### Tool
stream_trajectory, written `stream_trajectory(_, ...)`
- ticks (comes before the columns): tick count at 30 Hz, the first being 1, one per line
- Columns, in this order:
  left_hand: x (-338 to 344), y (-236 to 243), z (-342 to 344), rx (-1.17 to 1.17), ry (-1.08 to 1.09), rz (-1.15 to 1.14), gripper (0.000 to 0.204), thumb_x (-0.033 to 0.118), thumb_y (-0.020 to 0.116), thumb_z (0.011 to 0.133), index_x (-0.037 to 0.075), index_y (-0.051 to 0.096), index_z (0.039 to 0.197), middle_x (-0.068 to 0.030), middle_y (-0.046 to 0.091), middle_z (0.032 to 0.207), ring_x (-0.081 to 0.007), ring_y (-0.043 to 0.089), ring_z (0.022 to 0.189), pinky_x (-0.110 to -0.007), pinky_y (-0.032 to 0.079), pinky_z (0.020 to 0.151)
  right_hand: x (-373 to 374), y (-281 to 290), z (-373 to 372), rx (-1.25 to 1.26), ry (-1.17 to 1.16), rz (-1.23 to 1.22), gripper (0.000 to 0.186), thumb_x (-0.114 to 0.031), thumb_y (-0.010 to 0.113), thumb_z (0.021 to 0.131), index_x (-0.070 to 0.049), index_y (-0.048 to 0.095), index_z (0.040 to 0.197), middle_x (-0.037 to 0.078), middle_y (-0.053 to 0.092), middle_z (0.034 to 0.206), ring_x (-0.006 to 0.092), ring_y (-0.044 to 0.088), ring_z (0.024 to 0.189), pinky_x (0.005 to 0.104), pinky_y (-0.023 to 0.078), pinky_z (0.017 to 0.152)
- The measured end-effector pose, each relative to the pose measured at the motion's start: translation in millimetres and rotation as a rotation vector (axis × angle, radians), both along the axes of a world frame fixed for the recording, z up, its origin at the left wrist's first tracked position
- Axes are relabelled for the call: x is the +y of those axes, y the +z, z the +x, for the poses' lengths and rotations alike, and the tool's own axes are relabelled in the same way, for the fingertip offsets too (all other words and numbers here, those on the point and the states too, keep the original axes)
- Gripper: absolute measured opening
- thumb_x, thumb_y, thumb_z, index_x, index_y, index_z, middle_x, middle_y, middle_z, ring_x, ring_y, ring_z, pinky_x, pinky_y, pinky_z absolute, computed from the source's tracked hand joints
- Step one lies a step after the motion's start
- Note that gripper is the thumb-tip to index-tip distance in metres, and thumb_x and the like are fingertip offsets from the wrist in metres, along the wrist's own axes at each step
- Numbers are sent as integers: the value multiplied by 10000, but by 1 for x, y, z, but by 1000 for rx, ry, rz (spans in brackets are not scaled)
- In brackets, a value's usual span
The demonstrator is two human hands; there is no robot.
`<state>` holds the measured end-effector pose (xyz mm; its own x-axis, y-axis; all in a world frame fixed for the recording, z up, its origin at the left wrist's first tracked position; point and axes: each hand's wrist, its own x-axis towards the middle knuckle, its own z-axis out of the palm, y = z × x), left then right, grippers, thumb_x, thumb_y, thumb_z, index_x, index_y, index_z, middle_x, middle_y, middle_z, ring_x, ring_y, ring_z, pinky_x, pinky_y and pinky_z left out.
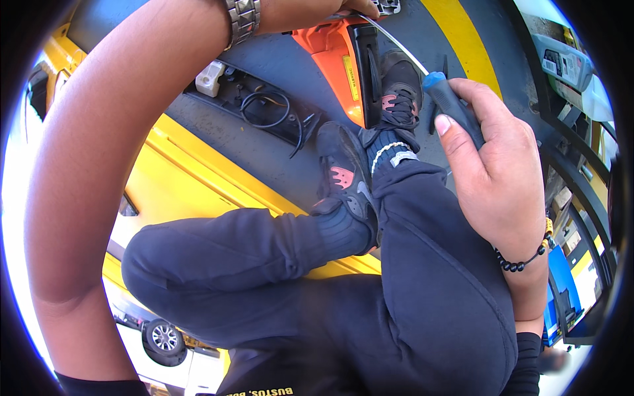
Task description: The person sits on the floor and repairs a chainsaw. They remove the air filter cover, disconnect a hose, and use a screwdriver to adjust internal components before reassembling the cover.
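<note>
Right of the upper centre, the right hand (495, 158) is wrapped round the handle of the screwdriver (456, 109), apparently to steer its shaft toward the top centre, by the orange casing (333, 63). The left hand (323, 9), cut by the top edge, perhaps steadies the tip; its closure and hold I cannot tell. Shoes (337, 148) sit close, possibly bracing the casing.

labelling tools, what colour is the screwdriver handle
The handle is dark grey, blue near the shaft; head view.
</note>
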<state>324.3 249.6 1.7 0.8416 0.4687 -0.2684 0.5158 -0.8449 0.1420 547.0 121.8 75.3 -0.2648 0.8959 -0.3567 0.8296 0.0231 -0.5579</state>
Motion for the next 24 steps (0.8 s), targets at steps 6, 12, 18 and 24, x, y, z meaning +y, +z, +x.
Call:
stream_trajectory(6,-4,6,-3,-23,-30,15,321,208,620,968,247,754,1257,-95,580,1071,-234,644,978,-371,530,882,0,0,-1,-31,22,13,278,-91,640,961,59,635,1194,140,652,761,194,622,660,314,495,669)
stream_trajectory(12,-5,10,-1,8,-5,1,316,218,613,988,243,745,1274,-94,576,1084,-223,643,980,-360,531,892,0,2,-4,-39,-13,-5,291,-97,644,961,68,633,1201,137,649,763,188,618,665,315,496,676)
stream_trajectory(18,-5,8,-3,-17,-15,0,305,237,611,993,241,750,1264,-97,578,1093,-239,645,996,-372,528,908,0,1,-4,-41,6,-8,287,-91,643,966,71,632,1203,132,649,767,176,611,664,309,492,664)
stream_trajectory(24,-4,5,-4,-33,-31,4,298,249,613,993,239,755,1254,-102,584,1115,-246,647,1021,-389,524,923,0,2,-4,-49,32,19,286,-92,642,972,72,630,1206,124,642,764,171,600,664,304,488,659)
